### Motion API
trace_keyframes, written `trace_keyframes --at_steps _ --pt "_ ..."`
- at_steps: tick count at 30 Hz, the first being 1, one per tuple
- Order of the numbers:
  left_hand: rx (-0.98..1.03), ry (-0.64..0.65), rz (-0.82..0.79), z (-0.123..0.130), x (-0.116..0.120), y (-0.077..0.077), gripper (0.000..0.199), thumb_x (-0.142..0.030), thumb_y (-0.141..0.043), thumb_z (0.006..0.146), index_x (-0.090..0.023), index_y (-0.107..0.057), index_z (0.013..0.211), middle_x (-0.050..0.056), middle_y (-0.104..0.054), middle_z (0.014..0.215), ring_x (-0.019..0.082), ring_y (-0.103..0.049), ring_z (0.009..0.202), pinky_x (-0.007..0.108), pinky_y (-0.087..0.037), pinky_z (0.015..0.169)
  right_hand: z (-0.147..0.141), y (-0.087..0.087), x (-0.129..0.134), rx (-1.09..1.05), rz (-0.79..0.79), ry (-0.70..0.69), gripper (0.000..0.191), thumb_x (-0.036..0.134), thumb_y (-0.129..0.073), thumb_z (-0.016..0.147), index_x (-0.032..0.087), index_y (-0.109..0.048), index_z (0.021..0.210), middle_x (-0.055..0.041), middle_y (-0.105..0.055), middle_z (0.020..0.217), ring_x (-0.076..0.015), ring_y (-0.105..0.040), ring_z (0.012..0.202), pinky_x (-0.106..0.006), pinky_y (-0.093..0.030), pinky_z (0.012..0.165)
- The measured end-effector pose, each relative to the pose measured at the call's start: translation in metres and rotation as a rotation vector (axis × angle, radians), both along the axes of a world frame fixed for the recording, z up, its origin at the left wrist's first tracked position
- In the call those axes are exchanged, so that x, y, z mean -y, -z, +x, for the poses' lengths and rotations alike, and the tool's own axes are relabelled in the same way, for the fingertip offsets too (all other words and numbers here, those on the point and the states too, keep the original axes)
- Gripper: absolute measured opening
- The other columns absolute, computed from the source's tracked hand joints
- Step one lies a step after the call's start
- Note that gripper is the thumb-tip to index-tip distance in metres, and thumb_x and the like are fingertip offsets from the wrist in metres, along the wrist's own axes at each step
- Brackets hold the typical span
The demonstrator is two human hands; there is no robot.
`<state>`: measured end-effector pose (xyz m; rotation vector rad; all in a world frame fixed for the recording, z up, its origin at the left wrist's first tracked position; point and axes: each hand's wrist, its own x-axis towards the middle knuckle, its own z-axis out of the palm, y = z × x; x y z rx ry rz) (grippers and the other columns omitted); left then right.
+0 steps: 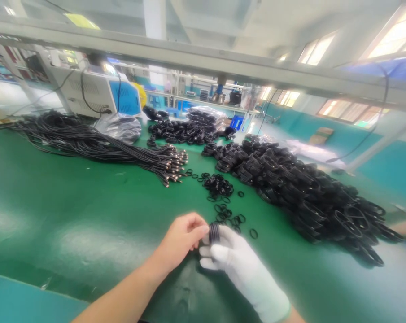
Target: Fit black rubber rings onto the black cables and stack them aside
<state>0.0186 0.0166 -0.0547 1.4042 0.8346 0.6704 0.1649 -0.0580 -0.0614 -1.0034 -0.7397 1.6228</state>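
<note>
A small black cable coil (pixel 215 233), its turns side by side, is held up over the front of the bench. My right hand (pixel 234 253), in a white glove, is closed around it from the right, thumb in front. My bare left hand (pixel 184 233) meets the coil's left side with thumb and fingers pinched together; whether a cable end or a ring is between them is hidden. Just beyond my hands lie loose thin black rings (pixel 224 212), with a denser heap of black rings (pixel 218 185) behind them.
Long black cables (pixel 122 146) with metallic ends lie at the left. A large pile of coiled black cables (pixel 290 188) covers the right side; another coil pile (pixel 182 130) sits behind. The green bench top (pixel 88 224) is beneath. A white-and-blue machine (pixel 98 92) stands back left, under a crossbar (pixel 203 54).
</note>
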Motion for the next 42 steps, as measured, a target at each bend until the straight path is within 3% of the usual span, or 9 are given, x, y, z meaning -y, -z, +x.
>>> trace_keyframes --at_steps 2,5,12,16,21,25,29,37,42 --pt "-0.05 -0.102 0.208 0.001 0.001 -0.001 0.01 -0.018 -0.055 0.075 -0.017 -0.058 0.084 -0.001 -0.057 0.076 0.011 -0.052 0.066 0.022 -0.041 0.06 0.0 -0.003 0.001 -0.005 0.008 -0.028 0.046 0.023 -0.073 0.072 0.014 -0.053 0.113 -0.0105 -0.056 0.107 -0.0245 -0.06 0.094 -0.044 -0.051 0.083" --pt "-0.114 -0.134 0.431 0.003 0.005 0.002 0.02 -0.008 -0.051 0.071 -0.019 -0.06 0.085 -0.001 -0.058 0.082 0.012 -0.055 0.07 0.024 -0.044 0.066 -0.001 -0.009 0.003 0.036 0.019 -0.068 0.051 0.027 -0.074 0.072 0.014 -0.052 0.116 -0.0122 -0.056 0.11 -0.0266 -0.058 0.099 -0.045 -0.05 0.083" --pt "-0.136 -0.208 0.633 0.005 0.01 0.013 0.027 0.0 -0.044 0.071 -0.02 -0.061 0.079 0.0 -0.061 0.081 0.013 -0.057 0.077 0.025 -0.045 0.073 -0.012 -0.009 0.005 -0.035 0.02 -0.057 0.052 0.033 -0.076 0.069 0.015 -0.056 0.113 -0.01 -0.058 0.102 -0.0231 -0.06 0.089 -0.042 -0.05 0.08" --pt "-0.156 -0.186 0.604 0.005 0.008 0.011 0.027 -0.002 -0.044 0.072 -0.021 -0.062 0.078 0.0 -0.061 0.081 0.014 -0.057 0.077 0.025 -0.045 0.073 -0.011 -0.003 0.003 -0.05 0.01 -0.026 0.049 0.028 -0.077 0.069 0.014 -0.057 0.111 -0.0096 -0.058 0.098 -0.0209 -0.06 0.083 -0.04 -0.05 0.076" --pt "-0.074 -0.119 0.347 -0.001 -0.003 -0.002 0.018 -0.018 -0.058 0.074 -0.019 -0.064 0.091 0.002 -0.064 0.089 0.015 -0.058 0.076 0.026 -0.046 0.07 0.004 -0.001 0.005 -0.262 0.059 -0.086 0.035 0.029 -0.068 0.078 0.012 -0.06 0.107 -0.0086 -0.056 0.096 -0.0183 -0.057 0.082 -0.035 -0.047 0.074" --pt "-0.078 -0.157 0.175 -0.007 -0.01 -0.006 0.023 -0.033 -0.056 0.078 -0.017 -0.063 0.093 0.004 -0.066 0.087 0.017 -0.059 0.076 0.026 -0.046 0.065 0.024 -0.005 0.009 -0.45 -0.086 -0.134 0.044 0.042 -0.061 0.08 0.013 -0.056 0.113 -0.0123 -0.059 0.102 -0.02 -0.058 0.083 -0.031 -0.046 0.068" --pt "-0.159 -0.15 0.193 -0.006 -0.012 -0.004 0.025 -0.036 -0.056 0.078 -0.017 -0.064 0.092 0.003 -0.066 0.086 0.017 -0.059 0.075 0.026 -0.046 0.065 0.04 -0.01 0.013 -0.519 -0.116 -0.122 0.049 0.046 -0.057 0.08 0.014 -0.052 0.117 -0.0124 -0.06 0.106 -0.0166 -0.057 0.079 -0.026 -0.044 0.065" --pt "-0.253 -0.122 0.209 -0.003 -0.015 -0.002 0.03 -0.044 -0.059 0.075 -0.018 -0.065 0.09 0.003 -0.066 0.082 0.019 -0.06 0.074 0.028 -0.047 0.067 0.076 -0.009 0.024 -0.41 -0.099 -0.024 0.047 0.049 -0.053 0.083 0.014 -0.053 0.114 -0.0091 -0.062 0.1 -0.0137 -0.056 0.069 -0.025 -0.044 0.061" --pt "-0.303 -0.14 0.239 -0.001 -0.019 0.007 0.036 -0.051 -0.059 0.072 -0.02 -0.066 0.089 0.0 -0.063 0.071 0.019 -0.058 0.068 0.028 -0.047 0.065 0.087 -0.019 0.03 -0.391 0.004 0.052 0.045 0.042 -0.059 0.079 0.014 -0.054 0.114 -0.0103 -0.061 0.103 -0.0149 -0.057 0.077 -0.026 -0.043 0.066"
